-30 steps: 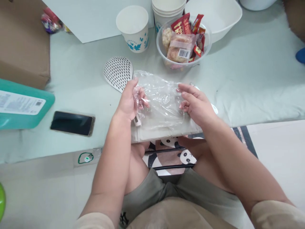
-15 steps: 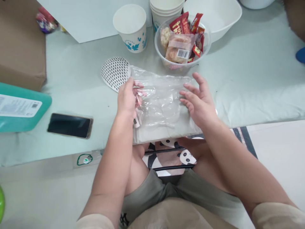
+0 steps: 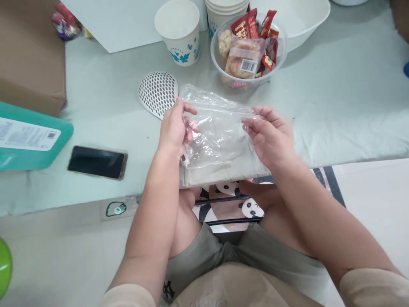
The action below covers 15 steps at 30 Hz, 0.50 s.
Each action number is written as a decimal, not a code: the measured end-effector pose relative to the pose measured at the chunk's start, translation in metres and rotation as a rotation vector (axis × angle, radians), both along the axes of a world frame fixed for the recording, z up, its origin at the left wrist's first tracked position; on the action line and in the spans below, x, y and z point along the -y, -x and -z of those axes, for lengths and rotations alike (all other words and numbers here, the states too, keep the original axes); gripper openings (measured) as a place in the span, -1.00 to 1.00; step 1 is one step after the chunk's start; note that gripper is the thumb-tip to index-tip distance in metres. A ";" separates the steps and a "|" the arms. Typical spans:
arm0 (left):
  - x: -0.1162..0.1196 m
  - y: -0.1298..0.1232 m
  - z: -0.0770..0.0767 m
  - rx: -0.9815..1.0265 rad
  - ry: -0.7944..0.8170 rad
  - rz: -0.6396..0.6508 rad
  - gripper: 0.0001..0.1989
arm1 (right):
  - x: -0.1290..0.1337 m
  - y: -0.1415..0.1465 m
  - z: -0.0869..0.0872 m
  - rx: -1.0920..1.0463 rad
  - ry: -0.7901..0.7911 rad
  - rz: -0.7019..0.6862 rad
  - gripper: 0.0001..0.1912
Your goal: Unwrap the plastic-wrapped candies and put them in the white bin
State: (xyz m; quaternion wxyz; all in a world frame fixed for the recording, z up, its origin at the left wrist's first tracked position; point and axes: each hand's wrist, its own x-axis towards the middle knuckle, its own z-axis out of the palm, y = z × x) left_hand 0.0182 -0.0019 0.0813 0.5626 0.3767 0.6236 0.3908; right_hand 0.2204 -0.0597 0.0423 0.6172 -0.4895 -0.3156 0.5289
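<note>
A clear plastic zip bag (image 3: pixel 220 132) is stretched between my hands just above the table's near edge. My left hand (image 3: pixel 177 130) grips its left side, some fingers showing through the film. At the bag's upper right corner, my right hand (image 3: pixel 271 134) pinches the edge between thumb and fingers. A small white piece with a dark spot (image 3: pixel 184 160) shows below my left fingers; what it belongs to I cannot make out. Behind my left hand lies a white perforated oval piece (image 3: pixel 159 94), partly covered by that hand.
Beyond the bag stand a clear bowl of wrapped snacks (image 3: pixel 249 79), a paper cup (image 3: pixel 179 34), stacked cups (image 3: pixel 226 8) and a white bowl (image 3: pixel 303 25). Leftward are a phone (image 3: pixel 97 162), a teal container (image 3: pixel 60 132) and a cardboard box (image 3: pixel 32 64).
My right hand has gone from spread fingers beside the bag to pinching its upper right corner. The bag's top edge is now pulled tauter. The view has shifted slightly.
</note>
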 end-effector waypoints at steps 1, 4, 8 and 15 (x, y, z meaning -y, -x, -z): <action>0.001 0.001 0.000 -0.047 -0.013 0.012 -0.45 | -0.001 -0.001 -0.002 -0.049 0.029 0.028 -0.79; 0.003 0.004 0.004 -0.124 -0.019 0.083 -0.47 | -0.005 -0.007 -0.002 -0.125 0.113 0.108 -0.78; 0.004 0.010 0.008 -0.093 -0.044 0.093 -0.44 | -0.005 -0.010 0.004 -0.102 0.107 0.203 -0.71; 0.004 -0.002 -0.003 0.085 0.042 -0.128 -0.53 | 0.018 0.009 -0.002 -0.008 0.101 -0.158 -0.09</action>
